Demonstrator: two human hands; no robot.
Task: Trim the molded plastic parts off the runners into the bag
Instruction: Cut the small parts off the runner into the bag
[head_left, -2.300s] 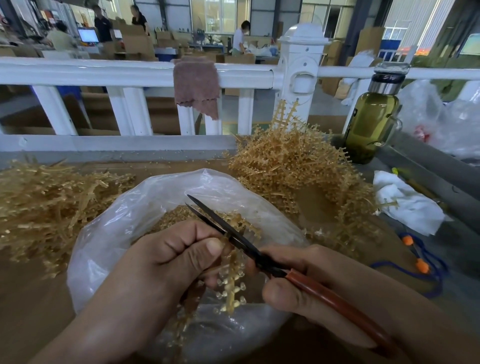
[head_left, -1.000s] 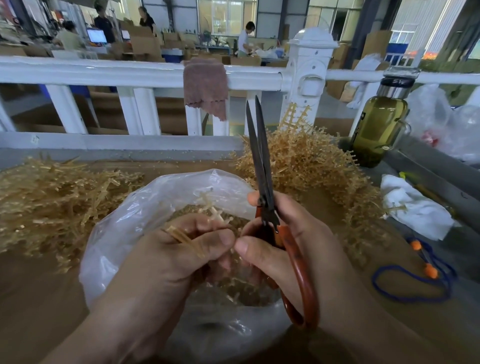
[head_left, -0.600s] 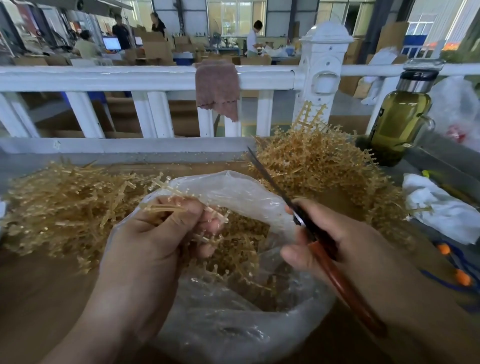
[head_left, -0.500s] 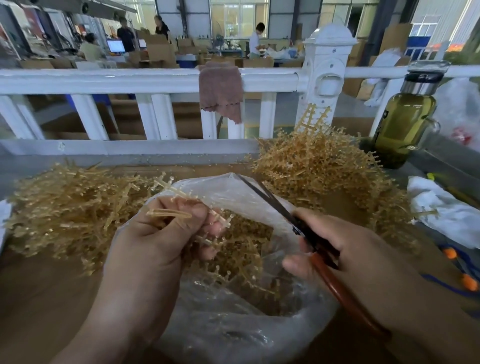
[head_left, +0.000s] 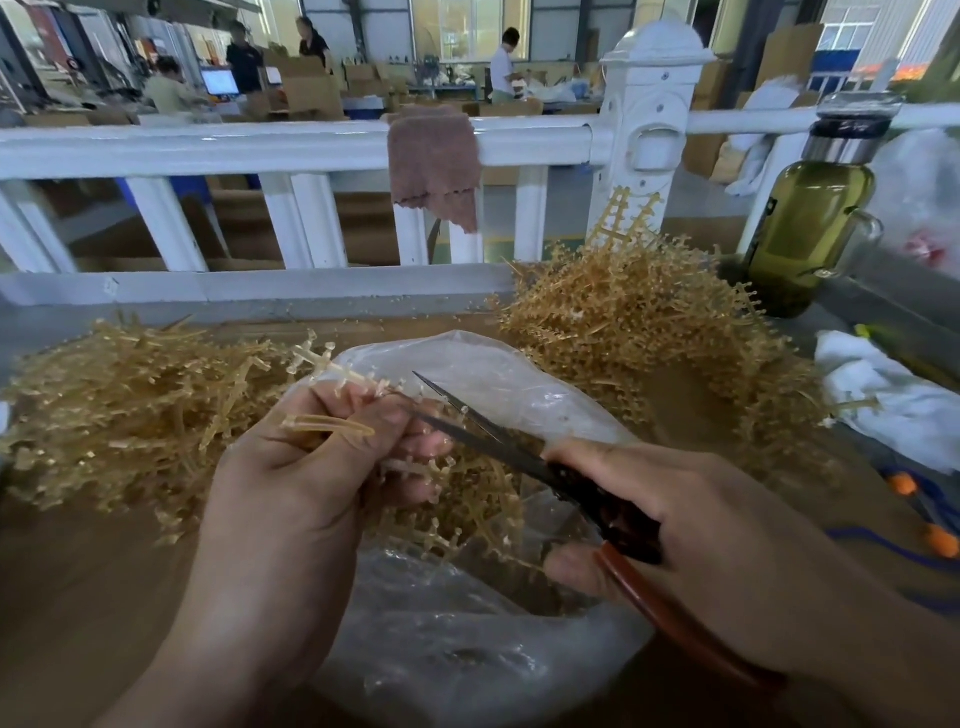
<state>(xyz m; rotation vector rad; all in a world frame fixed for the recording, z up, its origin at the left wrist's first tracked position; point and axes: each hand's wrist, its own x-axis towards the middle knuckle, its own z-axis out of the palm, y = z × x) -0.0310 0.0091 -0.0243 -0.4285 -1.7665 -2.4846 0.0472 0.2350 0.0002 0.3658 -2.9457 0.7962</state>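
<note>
A clear crumpled plastic bag (head_left: 493, 660) lies open on a brown work surface (head_left: 78, 597) and holds loose tan moulded parts (head_left: 483, 499). Over the bag's mouth, the left hand (head_left: 291, 499) clamps thumb and curled fingers on a tan branched plastic runner (head_left: 332, 427), whose stubbed tip projects past the bag's far-left rim. At the bag's right edge, the right hand (head_left: 701, 519) curls its fingers round the red-brown handles of dark-bladed scissors (head_left: 498, 447). The blades are slightly parted, and they reach across the bag's mouth to the runner beside the left fingertips. A heap of tan runners (head_left: 119, 405) lies left of the bag and a second heap (head_left: 639, 332) lies behind it to the right. Farther right of the bag are an olive-green glass bottle (head_left: 810, 234) and a crumpled white cloth (head_left: 893, 400). Behind the bag, a brown rag (head_left: 434, 161) hangs over a white railing (head_left: 208, 145).
</note>
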